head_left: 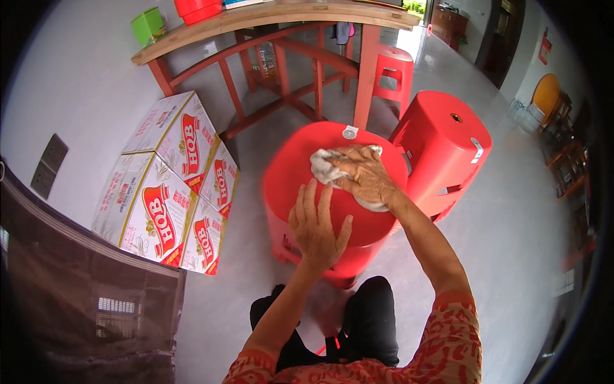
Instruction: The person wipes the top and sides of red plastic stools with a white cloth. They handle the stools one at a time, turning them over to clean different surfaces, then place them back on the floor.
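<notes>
In front of my knees stands a red plastic stool (289, 174) with a broad, rounded top and a small pale label at its far edge. My right hand (369, 179) presses a whitish cloth (325, 168) onto the top, fingers bent over it; the cloth bunches out on the left and shows beneath the palm. Nearer to me, my left hand (318, 232) lies on the stool's near left part with fingers spread, holding nothing. Close on the right is a taller red stool or stack of stools (441, 131), with a hole in its top.
White-and-red cartons (167, 214) are stacked along the left wall. A wooden table (281, 14) with red legs spans the far side, bearing a green container (148, 26) and a red one (197, 9). Beside it stands another red stool (394, 72). Grey floor (495, 211) extends right.
</notes>
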Motion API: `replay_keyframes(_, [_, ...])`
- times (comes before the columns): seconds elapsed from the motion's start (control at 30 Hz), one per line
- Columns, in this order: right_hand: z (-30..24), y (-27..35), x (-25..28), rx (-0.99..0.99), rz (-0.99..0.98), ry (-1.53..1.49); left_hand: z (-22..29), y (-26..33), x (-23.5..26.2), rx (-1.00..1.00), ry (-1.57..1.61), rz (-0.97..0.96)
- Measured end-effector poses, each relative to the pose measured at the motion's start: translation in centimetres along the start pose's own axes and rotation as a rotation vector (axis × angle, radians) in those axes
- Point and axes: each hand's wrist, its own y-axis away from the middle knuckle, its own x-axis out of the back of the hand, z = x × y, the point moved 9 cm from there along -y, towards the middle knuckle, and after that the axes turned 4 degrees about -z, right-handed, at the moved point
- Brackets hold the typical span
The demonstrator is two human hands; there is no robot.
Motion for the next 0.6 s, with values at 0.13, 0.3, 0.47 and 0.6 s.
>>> replay_keyframes(0.13, [2.4, -4.3, -0.9, -0.127, 0.041, 0.005, -0.1, 0.0, -0.1, 0.006, 0.004, -0.011])
replay_keyframes(0.3, [4.8, -10.0, -2.7, -0.348, -0.023, 0.127, -0.3, 0.3, -0.1, -0.008, 0.01, 0.01])
replay_keyframes(0.47, [2.3, -12.2, -3.8, -0.281, -0.067, 0.077, -0.5, 0.5, -0.2, 0.002, 0.022, 0.045])
replay_keyframes(0.6, [-3.5, -11.3, -5.7, 0.109, -0.045, -0.07, -0.6, 0.7, -0.1, 0.021, 0.003, 0.085])
